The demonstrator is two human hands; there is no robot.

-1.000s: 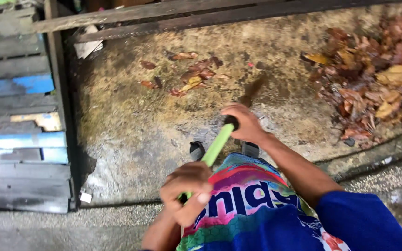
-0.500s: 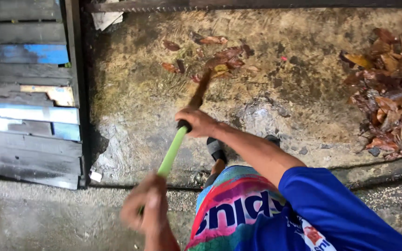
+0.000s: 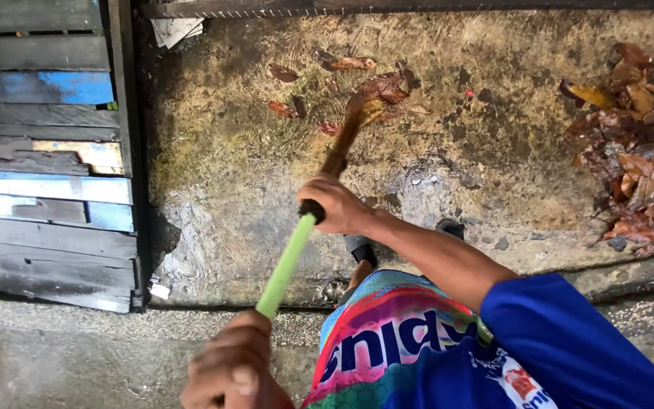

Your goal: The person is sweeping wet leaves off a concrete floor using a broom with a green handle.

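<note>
Right hand (image 3: pixel 336 206) is clenched around the long broom with lime-green plastic handle and brown bristle head (image 3: pixel 288 261), approx. mid-shaft, where green gives way to a dark collar. Left hand (image 3: pixel 235 369) is closed on the handle's near end, low in frame. Compared w/ half a second ago, the left hand has come nearer to the camera and sits lower, and the broom head has swung right, so it now lies among the small scatter of red-brown dry leaves (image 3: pixel 357 85) at the far edge of the wet, mossy concrete slab (image 3: pixel 221 174) (bristles blurred, contact w/ ground not certain). Judgement: a sweep stroke is under way on that scatter. A larger heap of brown and yellow fallen leaves (image 3: pixel 637 151) lies well apart at right. A weathered grey-and-blue wooden pallet (image 3: pixel 47 167) stands left of the slab.
</note>
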